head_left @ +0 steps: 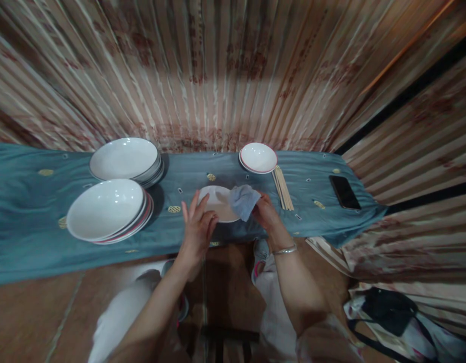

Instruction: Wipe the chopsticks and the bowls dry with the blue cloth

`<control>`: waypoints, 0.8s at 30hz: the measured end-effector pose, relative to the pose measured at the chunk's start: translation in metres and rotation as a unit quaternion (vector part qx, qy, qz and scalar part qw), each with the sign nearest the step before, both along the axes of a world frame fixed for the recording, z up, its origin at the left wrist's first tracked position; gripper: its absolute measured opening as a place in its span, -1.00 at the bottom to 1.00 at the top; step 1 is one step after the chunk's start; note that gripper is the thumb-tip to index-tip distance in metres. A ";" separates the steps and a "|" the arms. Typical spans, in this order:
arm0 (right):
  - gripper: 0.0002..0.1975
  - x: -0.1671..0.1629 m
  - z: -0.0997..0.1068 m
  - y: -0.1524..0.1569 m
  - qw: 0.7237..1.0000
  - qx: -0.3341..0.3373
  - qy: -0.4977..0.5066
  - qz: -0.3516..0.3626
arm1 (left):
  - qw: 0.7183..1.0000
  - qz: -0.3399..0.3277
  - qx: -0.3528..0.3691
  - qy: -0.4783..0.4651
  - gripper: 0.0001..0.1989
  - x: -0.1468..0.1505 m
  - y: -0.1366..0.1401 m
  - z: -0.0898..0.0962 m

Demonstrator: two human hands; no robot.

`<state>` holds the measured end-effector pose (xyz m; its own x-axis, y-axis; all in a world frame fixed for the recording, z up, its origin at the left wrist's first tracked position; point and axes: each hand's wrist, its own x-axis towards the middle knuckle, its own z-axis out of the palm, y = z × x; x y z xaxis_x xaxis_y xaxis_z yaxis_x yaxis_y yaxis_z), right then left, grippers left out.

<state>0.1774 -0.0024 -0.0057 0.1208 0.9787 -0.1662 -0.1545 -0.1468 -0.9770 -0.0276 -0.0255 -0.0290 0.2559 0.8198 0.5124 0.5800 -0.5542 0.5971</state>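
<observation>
A white bowl [220, 207] sits near the front edge of the cloth-covered table, directly before me. My left hand [198, 222] is at its left rim with fingers spread apart; whether they touch the bowl is hard to tell. In my right hand [266, 212] is a grey-blue cloth [243, 200], bunched up and hanging over the bowl's right side, where it hides part of the rim. Behind and to the right stands a small stack of red-rimmed white bowls [259, 157]. Several wooden chopsticks [282, 188] lie beside that stack.
Two stacks of larger white dishes, a rear stack [125, 157] and a front stack [106, 209], stand on the left. A black phone [345, 192] lies at the right on the blue tablecloth [187, 176]. Pleated curtains [217, 75] hang behind. A bag [391, 312] is at lower right.
</observation>
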 end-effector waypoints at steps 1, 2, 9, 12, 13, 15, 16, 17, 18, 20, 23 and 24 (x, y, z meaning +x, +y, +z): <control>-0.69 0.001 -0.001 0.000 1.000 0.005 0.009 -0.005 | 1.000 -0.003 0.000 0.001 -0.81 0.001 0.000 -0.001; -0.70 0.002 -0.001 0.001 1.000 0.011 0.023 -0.010 | 1.000 -0.010 0.002 0.006 -0.82 0.003 0.000 -0.003; -0.78 0.006 -0.002 0.004 0.983 0.058 0.167 -0.040 | 0.989 -0.074 0.052 0.113 -0.86 0.023 -0.009 -0.011; -0.80 0.007 -0.001 0.002 0.980 0.055 0.188 -0.044 | 0.986 -0.079 0.058 0.132 -0.87 0.022 -0.012 -0.011; -0.81 0.007 0.000 0.002 0.979 0.053 0.190 -0.046 | 0.986 -0.083 0.054 0.133 -0.88 0.020 -0.012 -0.011; -0.83 0.009 0.001 0.001 0.978 0.053 0.196 -0.050 | 0.986 -0.092 0.040 0.129 -0.89 0.017 -0.012 -0.013; -0.83 0.009 0.002 0.001 0.977 0.055 0.199 -0.051 | 0.987 -0.097 0.032 0.123 -0.89 0.016 -0.011 -0.014; -0.83 0.011 0.003 0.001 0.976 0.058 0.203 -0.051 | 0.988 -0.102 0.021 0.114 -0.87 0.016 -0.011 -0.015; -0.82 0.012 0.003 0.001 0.975 0.062 0.206 -0.052 | 0.989 -0.106 0.010 0.099 -0.86 0.015 -0.010 -0.016; -0.80 0.015 0.005 0.001 0.974 0.073 0.205 -0.058 | 0.993 -0.106 -0.017 0.057 -0.86 0.015 -0.007 -0.016; -0.78 0.020 0.007 0.001 0.977 0.092 0.178 -0.076 | 0.995 -0.069 -0.067 -0.035 -0.88 0.014 -0.002 -0.011; -0.77 0.021 0.008 0.001 0.978 0.100 0.161 -0.084 | 0.992 -0.049 -0.089 -0.069 -0.88 0.013 -0.001 -0.007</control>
<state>0.1980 -0.0015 0.0018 0.2565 0.9661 -0.0289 -0.4650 0.0971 -0.8800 -0.0144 -0.0261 -0.0363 0.2756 0.8749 0.3981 0.4346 -0.4828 0.7602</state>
